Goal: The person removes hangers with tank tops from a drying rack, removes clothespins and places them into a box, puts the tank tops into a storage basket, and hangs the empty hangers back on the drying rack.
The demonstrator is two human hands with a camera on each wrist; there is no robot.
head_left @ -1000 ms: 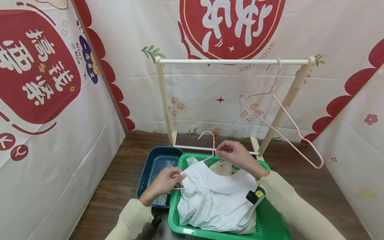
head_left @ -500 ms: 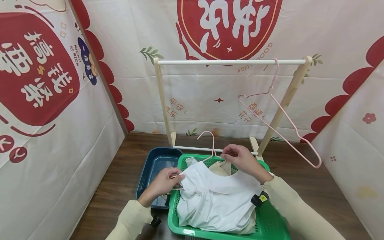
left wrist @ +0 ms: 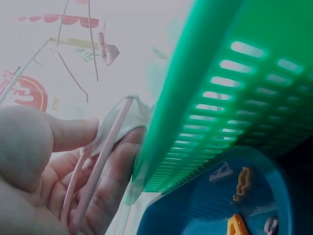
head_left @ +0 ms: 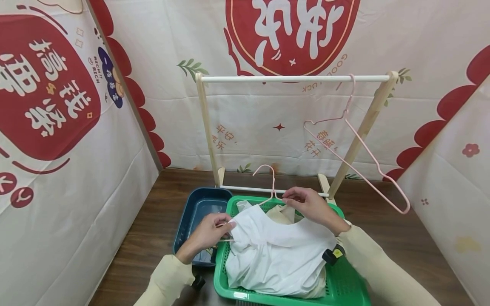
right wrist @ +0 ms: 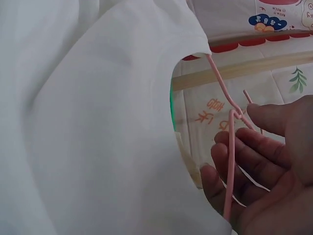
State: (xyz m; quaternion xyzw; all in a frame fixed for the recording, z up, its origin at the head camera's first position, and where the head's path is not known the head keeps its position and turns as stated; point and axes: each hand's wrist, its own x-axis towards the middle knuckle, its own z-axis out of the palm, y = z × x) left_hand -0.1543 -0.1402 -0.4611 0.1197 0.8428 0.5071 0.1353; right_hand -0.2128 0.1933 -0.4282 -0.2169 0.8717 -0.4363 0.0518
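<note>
A white garment [head_left: 268,259] with a round neckline lies over the green basket [head_left: 229,293], with a pink clothes hanger [head_left: 273,180] partly inside it. The hanger's hook stands up above the neckline. At the garment's left shoulder, my left hand [head_left: 210,230] grips the hanger's end, its two pink wires lying across the fingers and white cloth under the thumb [left wrist: 76,134]. My right hand [head_left: 310,208] holds the hanger's right arm loosely near the neck; the right wrist view has the fingers [right wrist: 257,156] curled behind the wire. Cloth hides the rest of the hanger.
Behind the basket stands a rack with a white rail [head_left: 268,79] and wooden legs. A second pink hanger [head_left: 377,163] hangs at its right end. Left of the basket, a blue tray [head_left: 183,216] holds several small clips [left wrist: 236,226]. Beige cloth [head_left: 281,213] lies beneath the white garment.
My right hand has slid from the hanger's neck a little to the right, onto its right arm. The left hand keeps its hold; the garment has barely moved.
</note>
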